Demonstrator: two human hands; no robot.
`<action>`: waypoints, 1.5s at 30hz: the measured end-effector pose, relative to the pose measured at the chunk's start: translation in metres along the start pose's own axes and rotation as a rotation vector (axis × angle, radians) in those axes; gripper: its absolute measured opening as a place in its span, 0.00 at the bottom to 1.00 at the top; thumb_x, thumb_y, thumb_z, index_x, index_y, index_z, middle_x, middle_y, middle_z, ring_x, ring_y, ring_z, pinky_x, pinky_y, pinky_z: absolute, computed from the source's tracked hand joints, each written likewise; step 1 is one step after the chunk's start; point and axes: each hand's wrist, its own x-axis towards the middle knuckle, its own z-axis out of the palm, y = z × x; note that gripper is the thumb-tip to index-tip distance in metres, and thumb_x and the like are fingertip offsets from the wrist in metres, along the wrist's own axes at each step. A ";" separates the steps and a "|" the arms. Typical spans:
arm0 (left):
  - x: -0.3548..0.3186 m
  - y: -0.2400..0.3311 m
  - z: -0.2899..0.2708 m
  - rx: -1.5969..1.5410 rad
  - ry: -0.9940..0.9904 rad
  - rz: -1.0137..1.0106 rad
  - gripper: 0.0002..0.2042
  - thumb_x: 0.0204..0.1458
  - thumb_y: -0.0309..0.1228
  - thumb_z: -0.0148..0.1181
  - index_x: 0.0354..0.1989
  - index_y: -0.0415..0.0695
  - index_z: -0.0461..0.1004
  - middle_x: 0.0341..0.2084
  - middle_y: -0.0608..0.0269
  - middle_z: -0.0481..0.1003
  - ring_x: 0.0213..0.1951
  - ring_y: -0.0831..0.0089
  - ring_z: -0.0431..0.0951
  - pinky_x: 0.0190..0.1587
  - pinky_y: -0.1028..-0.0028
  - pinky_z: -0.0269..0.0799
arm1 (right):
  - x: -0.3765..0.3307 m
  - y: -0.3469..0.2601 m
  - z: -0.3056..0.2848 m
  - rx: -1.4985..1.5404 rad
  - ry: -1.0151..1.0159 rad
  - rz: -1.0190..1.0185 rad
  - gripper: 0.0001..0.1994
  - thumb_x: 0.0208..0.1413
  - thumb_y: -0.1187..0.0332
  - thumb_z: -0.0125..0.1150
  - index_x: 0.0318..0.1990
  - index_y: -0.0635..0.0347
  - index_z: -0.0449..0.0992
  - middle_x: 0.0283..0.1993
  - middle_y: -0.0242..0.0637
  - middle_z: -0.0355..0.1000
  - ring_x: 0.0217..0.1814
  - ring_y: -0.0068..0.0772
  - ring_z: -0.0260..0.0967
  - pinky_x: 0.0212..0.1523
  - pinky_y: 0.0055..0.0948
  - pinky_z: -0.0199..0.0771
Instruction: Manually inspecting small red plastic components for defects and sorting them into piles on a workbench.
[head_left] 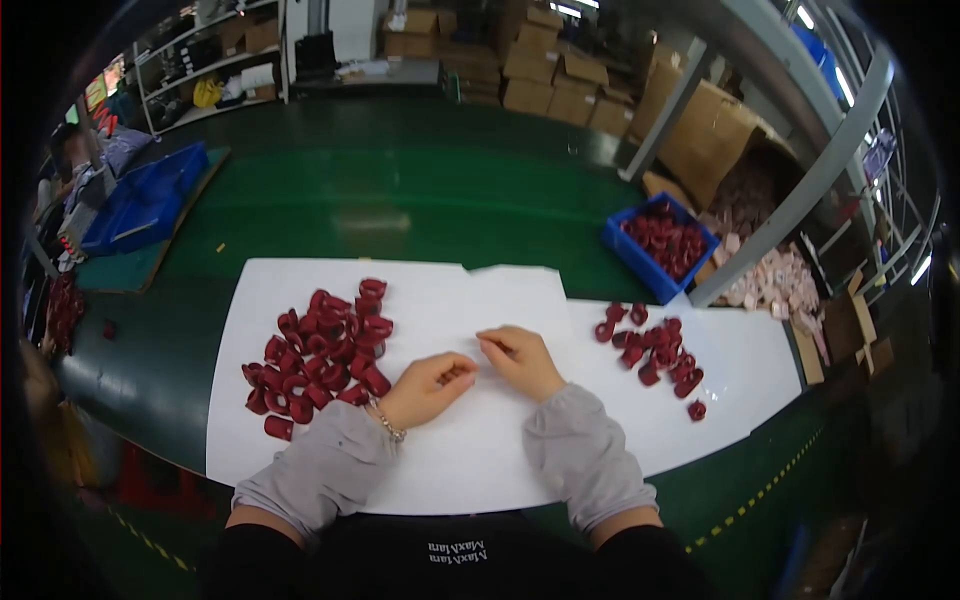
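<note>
Over the middle of the white sheet (470, 440), my left hand (428, 388) is closed, with thumb and fingertips pressed together. Facing it a short gap away, my right hand (524, 362) is closed too, its fingertips pointing left. Whether either hand holds some small thing, I cannot make out. Beside my left hand lies a heap of dark red ring-shaped pieces (322, 350), several of them right by my wrist. To the right of my right hand is a smaller, looser group of similar dark red pieces (655, 347).
A blue bin (655, 280) of dark red pieces stands at the sheet's far right, by a metal post (800, 200). Behind it, pale pink pieces (770, 275) spill from a large carton (700, 120). Another blue tray (145, 205) sits far left, near a person (70, 150). The table (400, 180) is green.
</note>
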 end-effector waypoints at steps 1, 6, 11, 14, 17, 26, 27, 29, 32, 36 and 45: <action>0.000 -0.001 -0.001 -0.066 -0.024 -0.073 0.10 0.56 0.27 0.56 0.44 0.37 0.72 0.33 0.66 0.75 0.35 0.83 0.71 0.39 0.82 0.68 | 0.000 0.002 -0.001 -0.024 0.046 -0.009 0.09 0.54 0.72 0.56 0.40 0.65 0.77 0.32 0.40 0.74 0.30 0.30 0.70 0.31 0.25 0.69; 0.003 -0.005 -0.001 -0.063 -0.051 -0.015 0.10 0.57 0.27 0.54 0.44 0.37 0.72 0.34 0.65 0.75 0.39 0.82 0.73 0.42 0.80 0.69 | 0.000 0.001 -0.005 -0.009 0.053 0.015 0.09 0.54 0.72 0.55 0.39 0.65 0.77 0.34 0.41 0.75 0.33 0.31 0.71 0.34 0.25 0.70; -0.003 -0.008 -0.006 -0.028 -0.033 0.020 0.10 0.56 0.29 0.54 0.43 0.37 0.72 0.35 0.63 0.75 0.38 0.80 0.74 0.42 0.78 0.70 | 0.005 0.004 0.000 -0.048 0.071 -0.023 0.09 0.54 0.74 0.55 0.41 0.66 0.77 0.35 0.39 0.75 0.35 0.26 0.72 0.38 0.23 0.71; -0.003 -0.011 -0.002 0.133 -0.019 0.135 0.09 0.55 0.29 0.54 0.41 0.37 0.73 0.34 0.59 0.76 0.36 0.76 0.74 0.41 0.75 0.70 | 0.001 0.018 0.001 -0.012 0.118 -0.027 0.09 0.54 0.73 0.55 0.41 0.67 0.77 0.32 0.37 0.76 0.33 0.25 0.72 0.36 0.23 0.72; 0.004 -0.014 0.010 0.259 -0.009 0.229 0.09 0.54 0.31 0.55 0.38 0.38 0.74 0.31 0.59 0.76 0.35 0.75 0.74 0.40 0.73 0.70 | -0.011 0.029 -0.009 -0.013 0.143 0.024 0.09 0.55 0.71 0.55 0.40 0.67 0.77 0.29 0.34 0.75 0.30 0.21 0.70 0.31 0.21 0.70; -0.002 -0.010 0.005 0.185 -0.032 0.172 0.09 0.54 0.29 0.54 0.39 0.38 0.73 0.31 0.61 0.76 0.34 0.76 0.72 0.41 0.75 0.69 | -0.004 0.029 -0.004 -0.002 0.130 0.024 0.09 0.56 0.71 0.55 0.39 0.65 0.77 0.27 0.33 0.74 0.27 0.20 0.68 0.25 0.19 0.66; -0.002 -0.011 0.006 0.168 -0.009 0.194 0.08 0.54 0.29 0.53 0.38 0.38 0.73 0.28 0.63 0.75 0.32 0.78 0.72 0.39 0.76 0.69 | -0.006 0.026 -0.006 -0.002 0.135 0.029 0.09 0.57 0.71 0.55 0.39 0.65 0.77 0.27 0.33 0.73 0.26 0.19 0.68 0.25 0.19 0.66; 0.000 -0.012 0.004 0.148 0.021 0.215 0.08 0.53 0.29 0.53 0.36 0.39 0.73 0.26 0.64 0.75 0.30 0.79 0.72 0.37 0.76 0.69 | -0.002 0.025 -0.005 -0.004 0.132 0.033 0.09 0.57 0.70 0.54 0.39 0.64 0.77 0.27 0.33 0.73 0.26 0.19 0.67 0.25 0.19 0.65; 0.002 -0.013 0.006 0.107 0.021 0.175 0.07 0.53 0.29 0.53 0.36 0.39 0.73 0.26 0.64 0.75 0.31 0.78 0.73 0.38 0.76 0.69 | -0.004 0.027 -0.008 0.025 0.132 0.062 0.09 0.57 0.70 0.54 0.40 0.65 0.77 0.26 0.32 0.72 0.24 0.19 0.65 0.24 0.18 0.64; 0.001 -0.014 0.002 0.103 0.025 0.203 0.08 0.53 0.30 0.52 0.35 0.39 0.73 0.26 0.64 0.76 0.31 0.78 0.73 0.38 0.76 0.70 | 0.000 0.023 -0.007 0.064 0.128 0.142 0.09 0.56 0.71 0.54 0.40 0.67 0.77 0.28 0.34 0.74 0.27 0.21 0.68 0.27 0.20 0.67; -0.002 -0.018 0.005 0.059 0.004 0.179 0.08 0.54 0.31 0.52 0.36 0.40 0.73 0.27 0.66 0.75 0.31 0.80 0.73 0.38 0.77 0.69 | -0.004 0.023 -0.009 0.066 0.085 0.153 0.09 0.56 0.71 0.54 0.40 0.66 0.76 0.25 0.32 0.72 0.22 0.17 0.63 0.23 0.18 0.63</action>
